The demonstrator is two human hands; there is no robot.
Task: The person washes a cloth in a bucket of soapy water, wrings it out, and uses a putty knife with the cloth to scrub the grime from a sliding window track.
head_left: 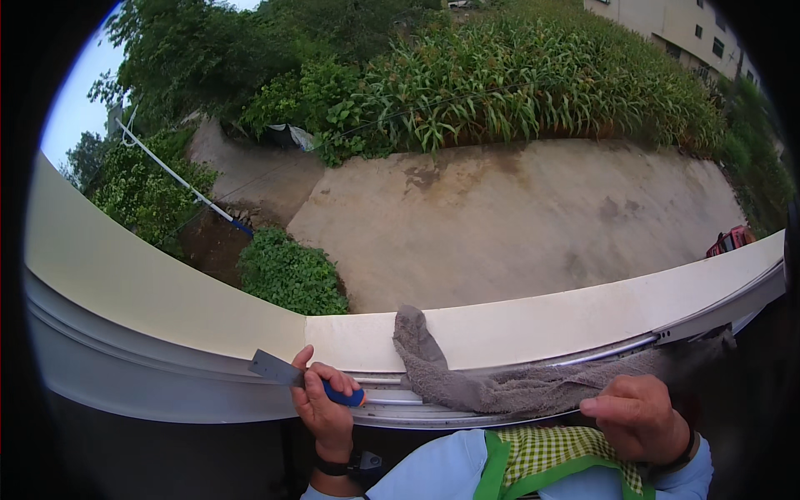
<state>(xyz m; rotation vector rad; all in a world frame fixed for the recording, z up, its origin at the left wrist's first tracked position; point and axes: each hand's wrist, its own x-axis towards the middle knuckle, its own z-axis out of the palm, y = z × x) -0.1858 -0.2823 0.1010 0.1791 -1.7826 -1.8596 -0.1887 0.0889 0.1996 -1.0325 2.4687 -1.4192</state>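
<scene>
My left hand (323, 408) is closed round the blue and orange handle of a putty knife (279, 368). Its flat metal blade points up and left, over the inner edge of the window frame. My right hand (637, 417) is curled with the fingers bent in, and whatever lies inside them is hidden. Just beyond it a grey-brown cloth (500, 392) lies bunched along the sliding-window track (387, 402). One end of the cloth is draped up onto the cream sill (533, 329); the other stretches right past my right hand.
The window opening drops to a concrete yard (517, 225) far below. A white pole (175, 172) with a blue end stands outside at the left. Corn plants (542, 92), bushes (292, 271) and a red object (730, 241) at the right are also outside.
</scene>
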